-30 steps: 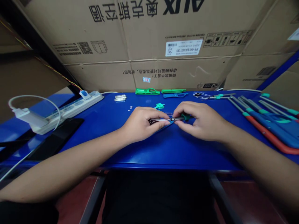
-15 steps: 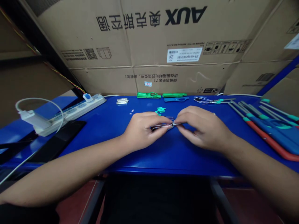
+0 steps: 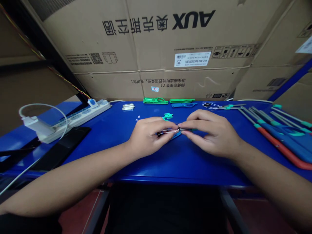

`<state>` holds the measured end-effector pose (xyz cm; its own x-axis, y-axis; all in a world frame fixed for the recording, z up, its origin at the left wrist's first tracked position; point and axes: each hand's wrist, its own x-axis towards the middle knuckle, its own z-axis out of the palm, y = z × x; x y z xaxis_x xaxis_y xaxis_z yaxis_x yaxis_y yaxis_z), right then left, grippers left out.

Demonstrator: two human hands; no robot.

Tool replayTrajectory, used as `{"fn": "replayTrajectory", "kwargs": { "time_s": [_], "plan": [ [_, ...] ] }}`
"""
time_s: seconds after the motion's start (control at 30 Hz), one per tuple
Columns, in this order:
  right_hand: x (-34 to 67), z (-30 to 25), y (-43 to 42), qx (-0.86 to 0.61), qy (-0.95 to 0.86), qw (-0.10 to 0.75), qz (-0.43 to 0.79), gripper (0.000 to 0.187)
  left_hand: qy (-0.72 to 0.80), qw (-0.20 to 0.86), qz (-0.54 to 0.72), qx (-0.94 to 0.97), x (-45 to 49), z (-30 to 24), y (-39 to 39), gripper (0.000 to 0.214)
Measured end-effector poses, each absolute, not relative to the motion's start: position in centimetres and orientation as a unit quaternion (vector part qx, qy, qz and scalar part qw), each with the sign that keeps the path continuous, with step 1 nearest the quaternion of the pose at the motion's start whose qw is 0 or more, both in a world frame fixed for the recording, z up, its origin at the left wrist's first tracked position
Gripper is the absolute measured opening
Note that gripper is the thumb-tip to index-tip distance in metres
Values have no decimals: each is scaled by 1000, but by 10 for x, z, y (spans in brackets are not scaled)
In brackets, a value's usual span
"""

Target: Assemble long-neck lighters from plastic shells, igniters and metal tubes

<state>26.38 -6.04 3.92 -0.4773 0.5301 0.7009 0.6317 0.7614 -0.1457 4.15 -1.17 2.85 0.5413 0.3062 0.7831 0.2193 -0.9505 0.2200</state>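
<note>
Near the middle of the table, my left hand pinches a small part with thin wires, one white and one dark, running along its fingers. My right hand is closed in a pinch at the other end of the wired part, its fingertips almost touching the left ones. The joint between the hands is too small to make out. Partly hidden under the fingertips is a blue plastic piece. Just behind the hands lies a teal plastic piece.
Green casing halves and a blue one lie along the cardboard. Small metal cylinders sit left of them. Wired parts and long-tubed lighters lie right. A power strip and black phone-like slab lie left.
My right fingertips have shifted slightly left, closer to my left ones. More of the blue piece shows below the hands. The left hand has hardly moved.
</note>
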Motion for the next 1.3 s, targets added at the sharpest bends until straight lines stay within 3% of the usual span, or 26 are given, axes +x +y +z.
{"fn": "replayTrajectory", "kwargs": {
  "time_s": [0.33,0.77,1.07,1.3],
  "plan": [
    [264,36,-56,-348,-853,387,-30,19,146,62,455,876,43,29,-11,7],
    [265,37,-60,-328,-869,326,-179,21,200,221,435,850,46,27,-7,6],
    [265,32,-59,-301,-883,313,-179,23,150,92,466,867,44,28,-9,7],
    [263,32,-59,-345,-872,318,-139,13,207,180,441,855,44,26,-8,22]
  ]
}}
